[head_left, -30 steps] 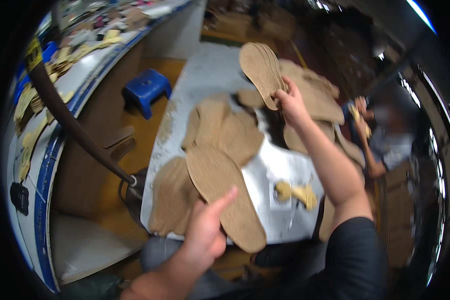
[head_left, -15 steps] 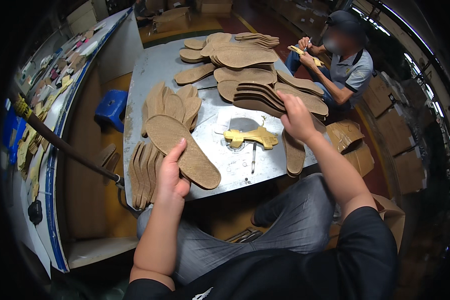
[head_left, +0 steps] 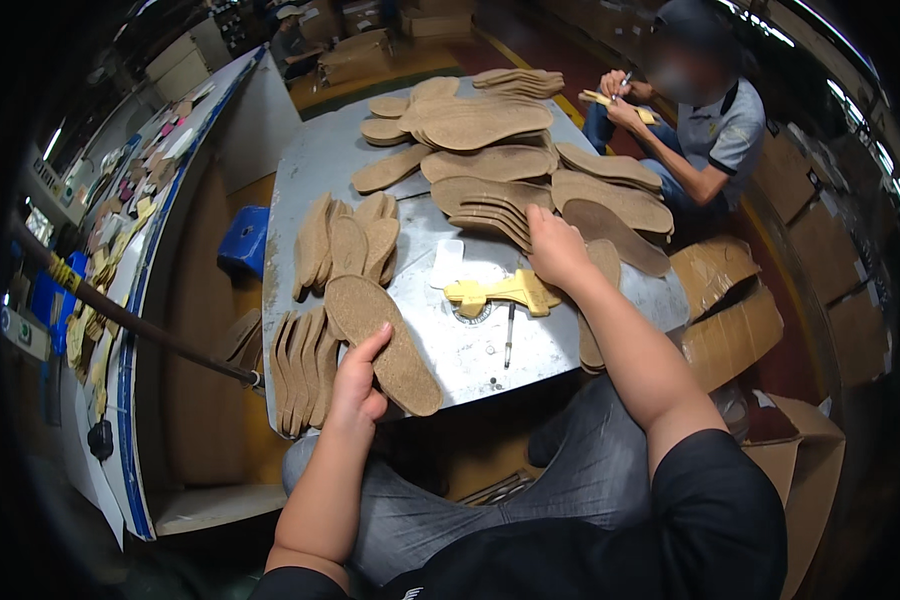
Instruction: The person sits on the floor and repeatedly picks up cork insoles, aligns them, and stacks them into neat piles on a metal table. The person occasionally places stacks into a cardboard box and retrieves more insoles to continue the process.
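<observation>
My left hand [head_left: 356, 384] is closed round a brown cork shoe insole [head_left: 388, 345], thumb on its upper face, over the near left part of the table. On the right, my right hand [head_left: 558, 250] grips the ends of several stacked insoles [head_left: 488, 216], held together beside the big pile. Its fingertips are partly hidden. Between my hands lie yellow cut-out templates [head_left: 502, 293], a pen [head_left: 510, 335] and a small white piece [head_left: 449, 262]. By my left hand, some insoles stand on edge in a row [head_left: 302, 370], with an upright cluster [head_left: 347, 243] behind them.
Piled insoles [head_left: 485, 120] cover the far part of the grey table [head_left: 288, 190]. A co-worker [head_left: 715, 130] sits at the far right, holding a pen and yellow pieces. Cardboard boxes [head_left: 735, 335] stand on the right; a blue stool [head_left: 243, 242] and cluttered bench [head_left: 130, 300] are left.
My right hand has moved left and lower with the stacked insoles. The insole in my left hand has turned steeper and come slightly nearer. The whole view has shifted a little.
</observation>
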Available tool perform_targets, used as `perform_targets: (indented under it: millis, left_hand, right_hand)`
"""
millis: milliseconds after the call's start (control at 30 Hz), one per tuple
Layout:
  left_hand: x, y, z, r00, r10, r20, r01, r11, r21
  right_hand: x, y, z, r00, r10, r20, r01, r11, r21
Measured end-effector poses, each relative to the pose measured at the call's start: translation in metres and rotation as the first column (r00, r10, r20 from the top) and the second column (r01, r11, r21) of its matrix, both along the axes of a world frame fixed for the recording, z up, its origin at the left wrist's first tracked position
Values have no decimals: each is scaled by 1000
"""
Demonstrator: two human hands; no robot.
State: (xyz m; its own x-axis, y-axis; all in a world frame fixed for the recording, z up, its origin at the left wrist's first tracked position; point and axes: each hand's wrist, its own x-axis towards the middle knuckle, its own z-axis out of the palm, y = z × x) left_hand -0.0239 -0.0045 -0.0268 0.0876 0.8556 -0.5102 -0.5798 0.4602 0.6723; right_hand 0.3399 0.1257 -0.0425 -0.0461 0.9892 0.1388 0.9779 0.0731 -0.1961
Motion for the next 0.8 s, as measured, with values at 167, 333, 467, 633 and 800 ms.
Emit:
perform_targets:
  millis: [167, 333, 467, 633, 800]
  left_hand:
    - [20, 13, -8, 997, -81, -8, 81, 994, 68]
    - [29, 11, -8, 993, -103, -55, 108, 990, 91]
    - [21, 11, -16, 993, -105, -52, 110, 990, 92]
    - [30, 8, -13, 997, -29, -73, 41, 984, 172]
    - [46, -3, -7, 999, 39, 0, -38, 985, 167]
  right_hand:
    - [9, -12, 8, 995, 6, -96, 20, 963, 270]
    - [1, -35, 37, 872, 106, -478, 86, 928, 362]
    - [-25, -53, 51, 468, 202, -860, 38, 968, 248]
    - [-63, -122, 79, 31, 83, -996, -184, 980, 76]
    - [-104, -163, 68, -83, -154, -985, -392, 913, -110]
